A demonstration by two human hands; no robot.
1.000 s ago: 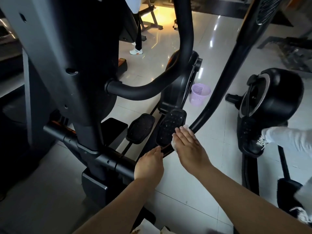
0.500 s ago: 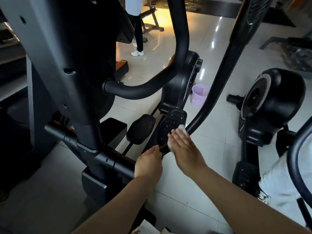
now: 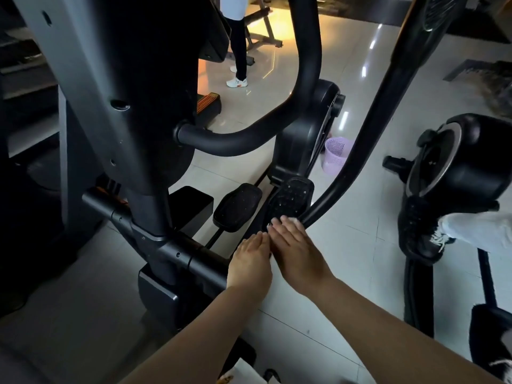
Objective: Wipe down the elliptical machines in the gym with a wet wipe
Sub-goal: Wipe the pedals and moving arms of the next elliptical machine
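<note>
Right grip (image 3: 293, 245) flat, fingers straight, pressing white wet wipe (image 3: 294, 219) on black studded elliptical pedal (image 3: 291, 199) | left grip (image 3: 250, 261) flat, touching pedal's near edge

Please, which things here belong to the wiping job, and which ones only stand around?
Part of the job:
right hand, wet wipe under its fingers, studded foot pedal, left hand at the pedal's near end.

Only standing around:
purple basket, neighbouring elliptical, a bystander's white sneaker.
</note>
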